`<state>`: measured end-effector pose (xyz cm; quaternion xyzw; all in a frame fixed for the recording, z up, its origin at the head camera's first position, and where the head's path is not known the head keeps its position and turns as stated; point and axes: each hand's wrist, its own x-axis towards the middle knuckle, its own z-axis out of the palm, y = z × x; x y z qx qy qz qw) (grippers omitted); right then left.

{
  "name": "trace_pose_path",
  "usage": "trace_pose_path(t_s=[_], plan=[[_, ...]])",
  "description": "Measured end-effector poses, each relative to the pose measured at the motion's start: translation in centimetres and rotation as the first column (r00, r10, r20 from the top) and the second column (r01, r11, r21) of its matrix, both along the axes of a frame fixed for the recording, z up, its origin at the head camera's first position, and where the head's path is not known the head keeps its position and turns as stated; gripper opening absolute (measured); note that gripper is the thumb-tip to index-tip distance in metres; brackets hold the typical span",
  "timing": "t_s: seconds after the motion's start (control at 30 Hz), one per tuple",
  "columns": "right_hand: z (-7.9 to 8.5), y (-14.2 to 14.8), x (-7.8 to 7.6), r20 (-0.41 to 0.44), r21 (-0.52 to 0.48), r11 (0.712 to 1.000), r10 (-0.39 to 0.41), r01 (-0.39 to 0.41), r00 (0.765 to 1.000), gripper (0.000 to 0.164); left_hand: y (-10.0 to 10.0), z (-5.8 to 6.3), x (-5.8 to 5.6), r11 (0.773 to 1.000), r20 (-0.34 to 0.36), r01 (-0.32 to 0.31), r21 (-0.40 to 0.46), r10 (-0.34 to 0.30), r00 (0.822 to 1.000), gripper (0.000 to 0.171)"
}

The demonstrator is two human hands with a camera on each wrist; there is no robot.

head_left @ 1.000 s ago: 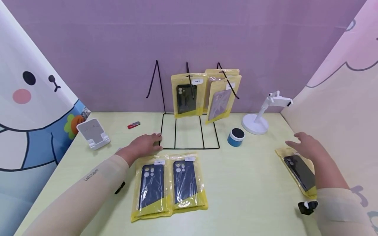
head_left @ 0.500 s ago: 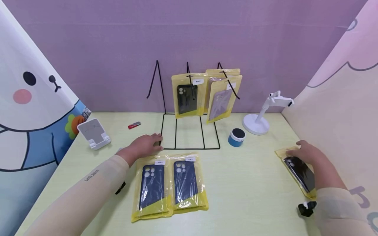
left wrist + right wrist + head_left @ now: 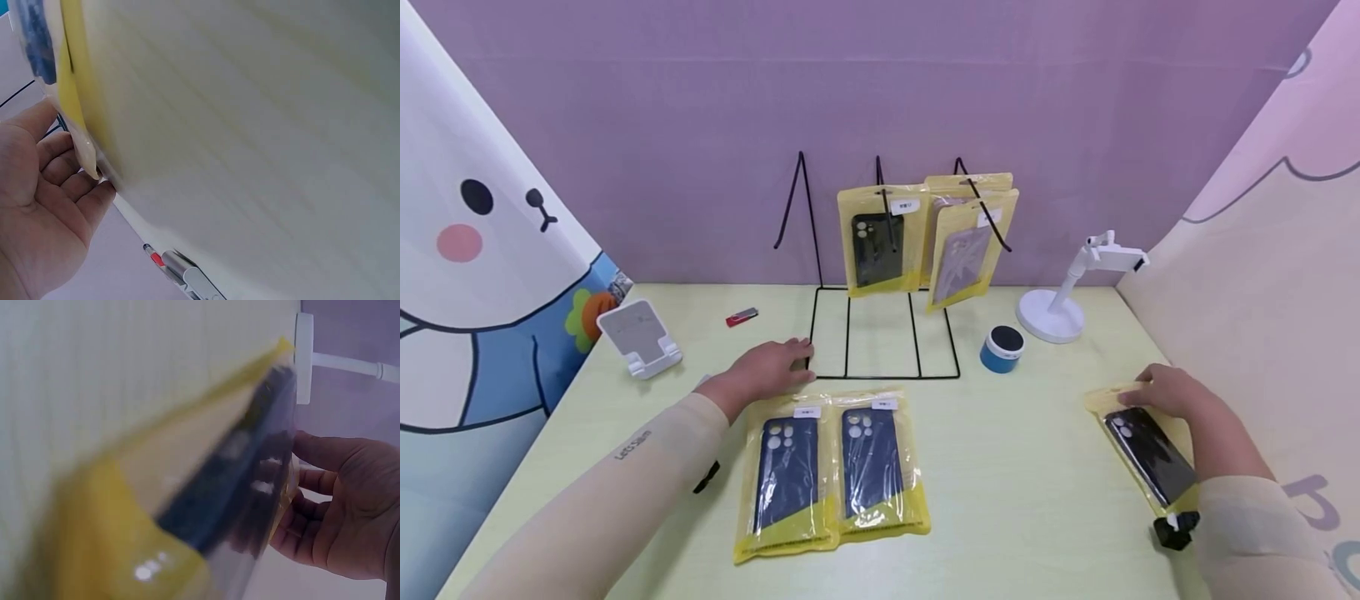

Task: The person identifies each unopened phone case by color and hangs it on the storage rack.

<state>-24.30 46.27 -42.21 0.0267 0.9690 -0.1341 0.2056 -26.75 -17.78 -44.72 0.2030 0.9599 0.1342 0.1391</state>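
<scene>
My left hand [image 3: 766, 369] holds the left base wire of a black wire display rack [image 3: 847, 342], thumb and curled fingers at the bar. At the right, my right hand [image 3: 1172, 392] pinches the upper edge of a yellow-edged clear pouch with a black phone case [image 3: 1153, 450]; in the right wrist view this packaged phone case [image 3: 231, 469] slants up from the table. Two pouches with dark blue phone cases, a left one [image 3: 786, 475] and a right one [image 3: 872, 462], lie side by side before the rack. A packaged black case [image 3: 880, 250] and packaged purple cases [image 3: 962, 258] hang on its hooks.
A blue and white round speaker [image 3: 1002, 350] and a white stand [image 3: 1051, 315] are right of the rack. To its left lie a red USB stick [image 3: 742, 317] and a white phone holder [image 3: 640, 340]. Printed cloths flank the table [image 3: 1015, 500].
My right hand has come down onto the black case's pouch, gripped its top edge and shifted it slightly left. The left hand stays at the rack.
</scene>
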Motion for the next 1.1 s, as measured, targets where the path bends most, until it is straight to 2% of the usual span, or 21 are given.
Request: trace_pose_path(t_s=[0.13,0.23,0.33,0.57,0.7,1.1], plan=[[0.7,-0.8,0.0,-0.035,-0.052,0.997,0.056,-0.058,0.998,0.062,0.1,0.2,0.0,1.0,0.009,-0.01,-0.004,0.01,1.0,0.063],[1.6,-1.8,0.2,-0.095,-0.082,0.991,0.099,-0.107,0.991,0.046,0.1,0.2,-0.1,1.0,0.015,-0.019,-0.005,0.019,1.0,0.063],[2.6,-2.9,0.3,-0.156,-0.095,0.985,0.129,-0.145,0.979,0.036,0.1,0.2,-0.1,1.0,0.013,-0.028,-0.004,0.028,1.0,0.063],[5.3,-6.2,1.0,-0.204,-0.144,0.977,0.127,-0.158,0.971,0.033,0.1,0.2,-0.1,1.0,-0.01,-0.009,-0.013,0.009,1.0,0.062],[6.8,-8.0,1.7,-0.237,-0.189,0.961,0.154,-0.201,0.959,0.028,0.2,0.2,-0.1,1.0,0.001,-0.017,-0.016,0.017,1.0,0.063],[9.9,-12.2,3.5,-0.276,-0.231,0.933,0.21,-0.276,0.938,0.021,0.3,-0.1,-0.2,1.0,0.012,-0.023,-0.019,0.023,1.0,0.063]])
